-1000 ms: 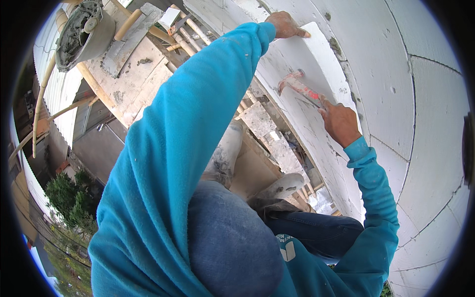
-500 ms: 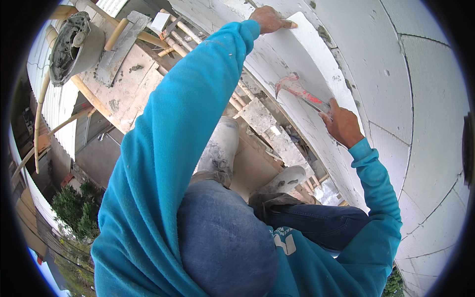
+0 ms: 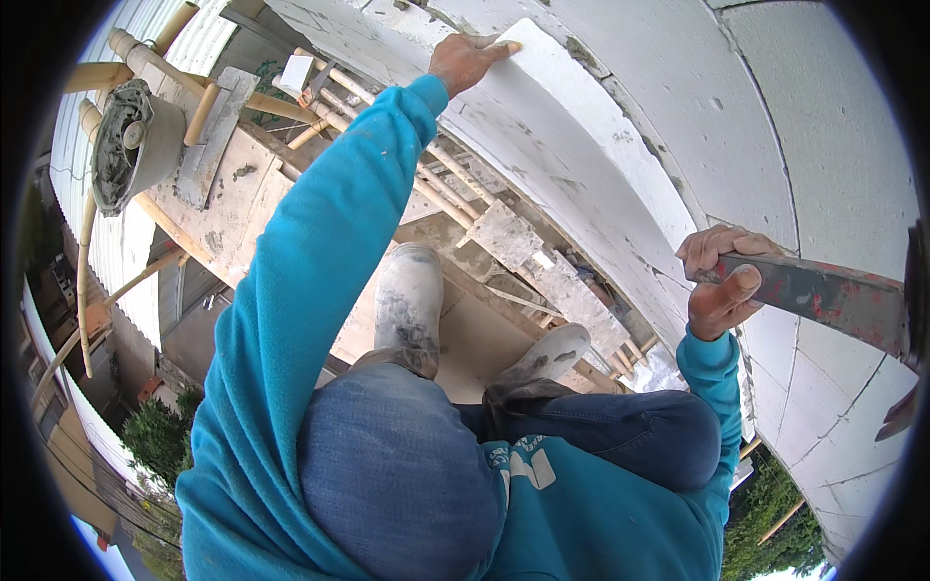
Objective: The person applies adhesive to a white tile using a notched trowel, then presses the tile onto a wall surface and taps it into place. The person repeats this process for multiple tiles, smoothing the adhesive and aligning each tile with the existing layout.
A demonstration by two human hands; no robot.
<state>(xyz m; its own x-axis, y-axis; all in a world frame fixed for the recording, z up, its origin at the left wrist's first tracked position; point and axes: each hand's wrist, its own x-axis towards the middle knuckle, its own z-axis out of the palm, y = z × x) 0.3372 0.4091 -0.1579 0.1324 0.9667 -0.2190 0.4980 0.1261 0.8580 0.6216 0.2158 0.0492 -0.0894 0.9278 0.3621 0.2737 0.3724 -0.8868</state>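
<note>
A long white lightweight block [image 3: 581, 107] lies along the wall course at the upper middle. My left hand [image 3: 467, 64] grips its far end, one finger stretched over the top face; the other fingers are partly hidden. At the right, my right hand [image 3: 722, 276] is wrapped round the grey, red-stained handle of a hammer [image 3: 823, 298]. The handle is raised close to the camera and points right. The hammer's head is mostly cut off by the dark rim of the picture.
Mortared white wall blocks [image 3: 852, 126] curve along the right. Below me are a plank platform [image 3: 465, 344] and bamboo poles [image 3: 446, 198]. A mortar bucket [image 3: 160, 145] and a flat metal sheet [image 3: 208, 155] stand at upper left. The platform drops off on the left, with greenery [image 3: 160, 431] below.
My right hand has lifted the hammer away from the block's side and swung it right, toward the camera. The view has shifted; my left hand stays at the block's far end.
</note>
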